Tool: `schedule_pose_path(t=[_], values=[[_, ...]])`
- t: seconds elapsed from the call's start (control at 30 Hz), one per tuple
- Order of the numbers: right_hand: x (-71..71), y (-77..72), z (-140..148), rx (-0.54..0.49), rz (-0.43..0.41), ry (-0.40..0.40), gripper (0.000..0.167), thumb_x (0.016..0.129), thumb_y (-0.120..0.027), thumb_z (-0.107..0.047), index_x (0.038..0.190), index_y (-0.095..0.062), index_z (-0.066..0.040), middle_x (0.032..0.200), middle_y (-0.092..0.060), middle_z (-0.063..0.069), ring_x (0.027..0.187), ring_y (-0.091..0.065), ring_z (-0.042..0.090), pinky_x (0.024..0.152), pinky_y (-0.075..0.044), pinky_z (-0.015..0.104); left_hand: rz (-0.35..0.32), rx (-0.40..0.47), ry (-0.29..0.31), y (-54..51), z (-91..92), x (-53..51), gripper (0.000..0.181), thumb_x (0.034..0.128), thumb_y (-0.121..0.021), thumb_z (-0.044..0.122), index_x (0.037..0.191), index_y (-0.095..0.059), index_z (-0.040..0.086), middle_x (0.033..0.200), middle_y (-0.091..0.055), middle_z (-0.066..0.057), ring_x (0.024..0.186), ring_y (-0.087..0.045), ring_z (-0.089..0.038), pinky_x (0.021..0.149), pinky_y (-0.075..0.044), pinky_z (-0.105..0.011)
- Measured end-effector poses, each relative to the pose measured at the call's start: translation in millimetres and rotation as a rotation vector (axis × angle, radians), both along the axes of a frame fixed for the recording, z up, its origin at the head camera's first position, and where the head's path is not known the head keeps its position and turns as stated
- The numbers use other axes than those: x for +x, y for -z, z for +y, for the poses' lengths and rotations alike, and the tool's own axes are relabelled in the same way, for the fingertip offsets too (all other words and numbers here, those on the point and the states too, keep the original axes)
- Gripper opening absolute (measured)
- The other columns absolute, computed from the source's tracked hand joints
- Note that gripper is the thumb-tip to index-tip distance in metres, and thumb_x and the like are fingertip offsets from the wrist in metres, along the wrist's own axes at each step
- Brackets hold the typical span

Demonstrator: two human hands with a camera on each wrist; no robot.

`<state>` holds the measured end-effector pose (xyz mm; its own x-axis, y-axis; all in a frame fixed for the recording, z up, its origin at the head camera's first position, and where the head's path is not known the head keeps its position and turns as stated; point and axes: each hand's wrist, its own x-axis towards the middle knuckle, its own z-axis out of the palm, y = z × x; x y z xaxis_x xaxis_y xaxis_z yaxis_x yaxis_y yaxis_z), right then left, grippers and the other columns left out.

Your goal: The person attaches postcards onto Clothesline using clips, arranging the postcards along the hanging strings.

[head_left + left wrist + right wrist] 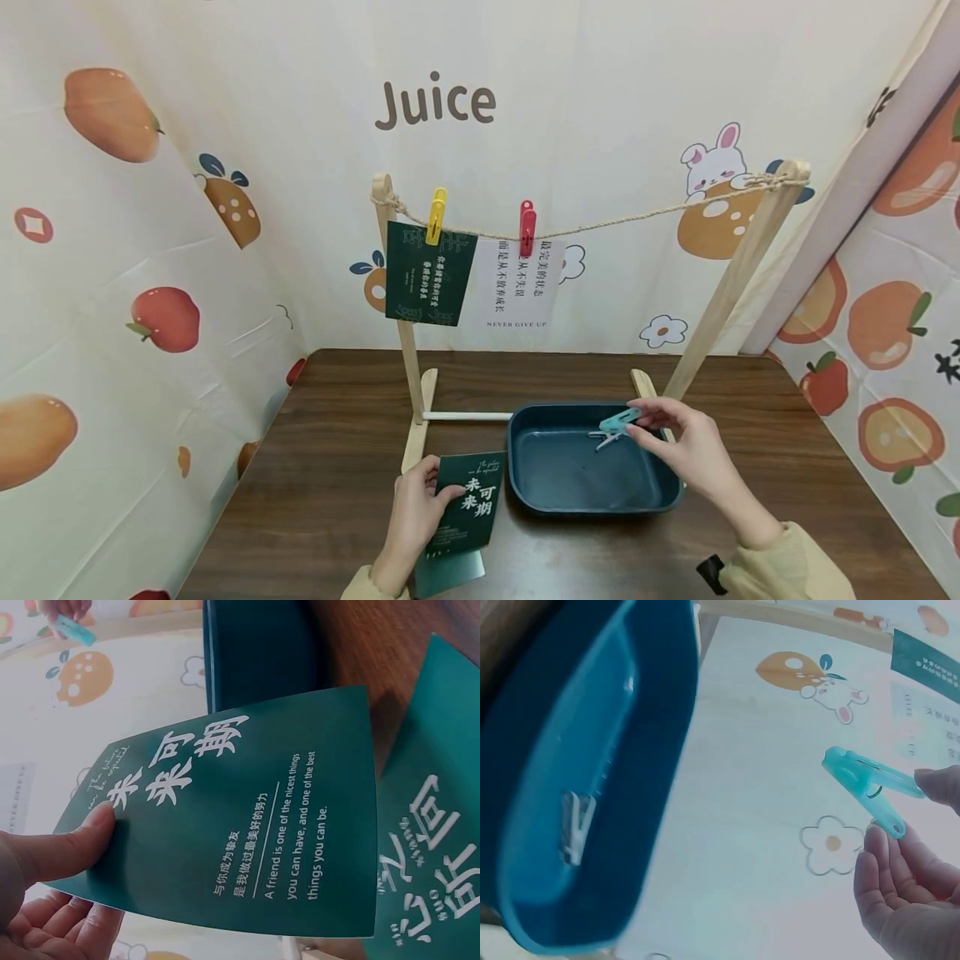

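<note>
My left hand grips a dark green card by its left edge, thumb on the printed face. In the left wrist view, the card shows white Chinese characters and English lines. Another green card lies on the table below it. My right hand pinches a light blue clothespin by its handles, above the right part of a dark blue tray. A pale clothespin lies in the tray. On the rope hang a green card and a white card.
A yellow clothespin and a red clothespin clip the hanging cards. The rope runs between two wooden posts standing behind the tray on the brown table. A printed curtain encloses the back and sides.
</note>
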<state>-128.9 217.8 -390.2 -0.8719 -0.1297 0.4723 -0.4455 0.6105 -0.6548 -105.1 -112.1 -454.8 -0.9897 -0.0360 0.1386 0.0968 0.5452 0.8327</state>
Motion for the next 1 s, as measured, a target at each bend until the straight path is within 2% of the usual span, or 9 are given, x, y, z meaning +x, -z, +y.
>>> schedule_pose_path(t=[0.1,0.33,0.53,0.73,0.9,1.0], values=[[-0.7,-11.6,1.4,0.022,0.03,-0.012,0.031,0.07,-0.073,0.0,0.099,-0.063,-0.006,0.079,-0.062,0.001,0.071,-0.057,0.009,0.06,-0.042,0.013,0.027,0.008,0.01,-3.4,0.9,-1.1,0.021,0.0656,-0.076,0.003,0.077,-0.058,0.005,0.074,-0.063,-0.004,0.065,-0.059,-0.01,0.056,-0.049,-0.023],[-4.3,-35.8,4.7,0.1,0.06,-0.025,0.032,0.072,-0.072,-0.002,0.102,-0.063,-0.007,0.084,-0.06,-0.003,0.075,-0.054,0.006,0.062,-0.043,0.014,0.054,0.052,0.038,-15.2,6.8,-5.3,0.021,0.0679,-0.074,0.003,0.075,-0.054,0.005,0.069,-0.059,-0.001,0.057,-0.05,-0.005,0.052,-0.045,-0.019],[-7.8,-56.9,4.9,0.158,0.1,-0.046,0.028,0.074,-0.07,-0.005,0.101,-0.063,-0.007,0.084,-0.058,-0.005,0.074,-0.052,0.004,0.062,-0.041,0.013,0.107,0.062,0.072,-24.6,15.7,-9.9,0.022,0.0691,-0.073,0.003,0.075,-0.052,0.005,0.067,-0.057,0.0,0.059,-0.051,-0.006,0.052,-0.045,-0.019],[-12.3,-77.1,4.2,0.209,0.175,-0.075,0.032,0.071,-0.072,-0.001,0.102,-0.063,-0.006,0.08,-0.058,-0.007,0.07,-0.052,0.002,0.062,-0.04,0.013,0.154,0.088,0.127,-33.3,25.0,-15.0,0.02,0.0703,-0.072,0.003,0.079,-0.055,0.005,0.073,-0.062,-0.002,0.061,-0.055,-0.005,0.055,-0.047,-0.019],[-16.6,-93.1,4.5,0.237,0.212,-0.119,0.034,0.069,-0.072,0.004,0.101,-0.062,-0.003,0.08,-0.056,-0.007,0.07,-0.051,0.003,0.062,-0.039,0.011,0.177,0.06,0.159,-41.6,32.1,-19.6,0.019,0.071,-0.072,0.006,0.078,-0.054,0.006,0.068,-0.06,0.0,0.052,-0.048,-0.001,0.051,-0.043,-0.018],[-18.8,-102.0,4.7,0.257,0.212,-0.126,0.033,0.07,-0.071,0.002,0.101,-0.062,-0.004,0.08,-0.055,-0.007,0.071,-0.051,0.003,0.063,-0.04,0.012,0.2,0.035,0.165,-47.7,36.5,-22.7,0.021,0.0705,-0.073,0.007,0.075,-0.052,0.006,0.061,-0.053,0.003,0.046,-0.04,0.0,0.047,-0.038,-0.017]])
